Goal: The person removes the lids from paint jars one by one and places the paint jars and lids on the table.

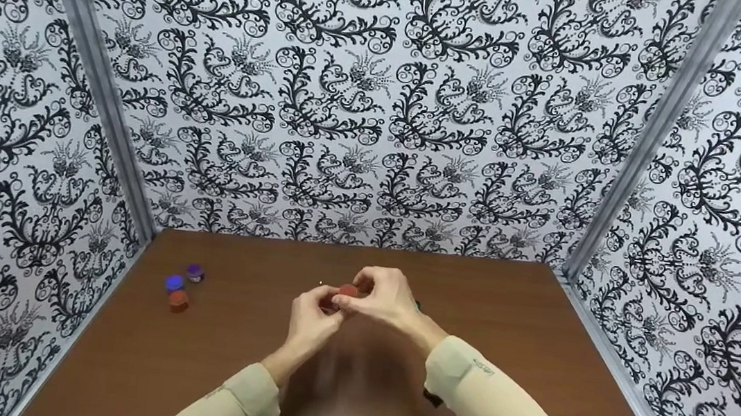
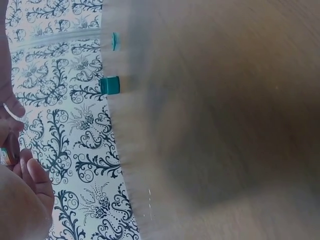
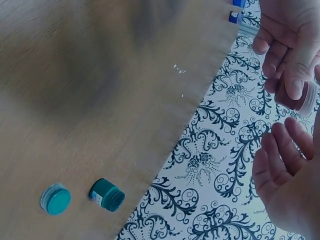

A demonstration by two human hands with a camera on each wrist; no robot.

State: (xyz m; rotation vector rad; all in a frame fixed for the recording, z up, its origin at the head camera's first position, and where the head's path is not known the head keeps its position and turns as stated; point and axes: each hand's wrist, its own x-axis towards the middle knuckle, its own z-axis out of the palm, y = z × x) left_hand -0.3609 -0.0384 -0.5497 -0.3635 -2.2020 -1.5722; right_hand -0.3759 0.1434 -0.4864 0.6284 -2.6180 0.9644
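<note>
The left hand [image 1: 315, 317] pinches a small red jar [image 1: 348, 290] by its side, while the right hand [image 1: 388, 299] curls thumb and fingers about its top, so the jar sits between the two hands, above the brown table [image 1: 233, 374]. Pale sleeves [image 1: 495, 397] cover both forearms. Toward three o'clock of the hands (mostly hidden by the right wrist in the head view) are a teal jar [image 3: 107, 194], seemingly uncapped, and, just beside it, a teal lid [image 3: 56, 199]. Well apart, toward nine o'clock, sit a blue-topped jar [image 1: 174, 282], an orange jar [image 1: 178, 302] at its six o'clock and a purple jar [image 1: 195, 273] at its two o'clock. Scroll-patterned walls [image 1: 354, 108] rise at twelve o'clock and on either side.
</note>
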